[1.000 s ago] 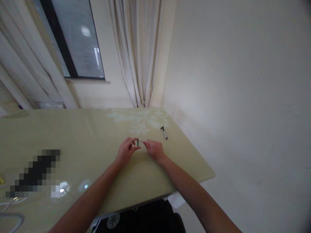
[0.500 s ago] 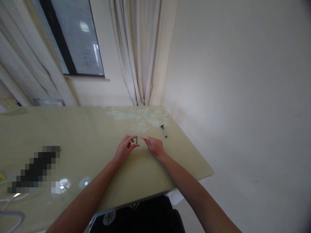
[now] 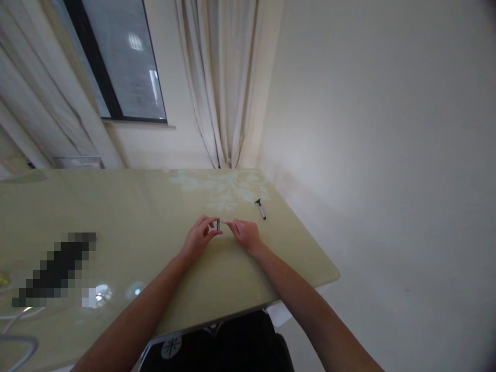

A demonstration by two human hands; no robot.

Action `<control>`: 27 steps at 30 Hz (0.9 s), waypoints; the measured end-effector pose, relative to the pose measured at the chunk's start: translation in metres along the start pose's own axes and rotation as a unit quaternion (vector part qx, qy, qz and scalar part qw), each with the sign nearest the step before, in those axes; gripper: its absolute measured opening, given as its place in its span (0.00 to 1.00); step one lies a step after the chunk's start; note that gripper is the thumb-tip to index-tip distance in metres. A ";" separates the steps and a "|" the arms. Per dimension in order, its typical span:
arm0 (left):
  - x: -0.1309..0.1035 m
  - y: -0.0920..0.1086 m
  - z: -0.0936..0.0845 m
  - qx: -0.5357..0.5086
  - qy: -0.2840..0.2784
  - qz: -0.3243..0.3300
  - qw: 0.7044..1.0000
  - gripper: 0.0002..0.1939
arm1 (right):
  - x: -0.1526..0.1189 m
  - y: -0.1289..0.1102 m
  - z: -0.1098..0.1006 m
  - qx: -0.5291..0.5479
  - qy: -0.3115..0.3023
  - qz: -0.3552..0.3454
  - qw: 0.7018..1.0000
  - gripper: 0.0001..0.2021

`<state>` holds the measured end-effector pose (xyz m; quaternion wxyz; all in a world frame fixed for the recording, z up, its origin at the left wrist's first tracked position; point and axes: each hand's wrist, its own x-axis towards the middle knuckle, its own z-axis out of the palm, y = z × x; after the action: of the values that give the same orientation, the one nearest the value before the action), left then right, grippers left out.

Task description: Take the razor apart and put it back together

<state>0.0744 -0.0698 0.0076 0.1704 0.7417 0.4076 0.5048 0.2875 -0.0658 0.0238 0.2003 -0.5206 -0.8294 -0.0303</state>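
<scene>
Dark green shows along the small upright piece (image 3: 218,225) that the left hand (image 3: 198,237) holds above the table (image 3: 306,258). Thumb and forefinger stand apart by just the height of this piece, one fingertip at its top and the thumb at its lower end, so the grip is a light pinch across its length. What the piece is cannot be told at this size.

Opposite, the right hand (image 3: 245,235) is closed, its fingers curled in and the thumb laid along the forefinger. From between them a thin pale sliver (image 3: 224,222) points toward the green piece; whether its tip touches cannot be told. The two hands are near each other, close to the right end of the table, with both bare forearms reaching in over its front edge.

A razor (image 3: 261,209) with a black head and a pale handle lies just beyond the right hand, its head turned toward the far edge. Pale floral patterning (image 3: 225,190) spreads over the tabletop behind the hands. Far to the left is a dark object (image 3: 58,268), blurred into blocks, with a grey cable (image 3: 19,339) near it. Beyond the table hang cream curtains (image 3: 220,77) beside a dark-framed window (image 3: 120,57).
</scene>
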 end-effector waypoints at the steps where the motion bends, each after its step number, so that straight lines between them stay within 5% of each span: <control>1: 0.000 0.000 0.000 -0.001 0.002 0.000 1.000 0.18 | 0.000 0.000 0.000 0.003 -0.002 -0.008 1.000 0.30; 27: 0.001 0.003 0.002 0.000 -0.010 -0.018 1.000 0.17 | 0.002 0.000 0.001 0.000 -0.001 0.001 1.000 0.30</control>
<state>0.0772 -0.0706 0.0090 0.1837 0.7392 0.4195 0.4939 0.2869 -0.0638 0.0232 0.1997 -0.5215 -0.8290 -0.0300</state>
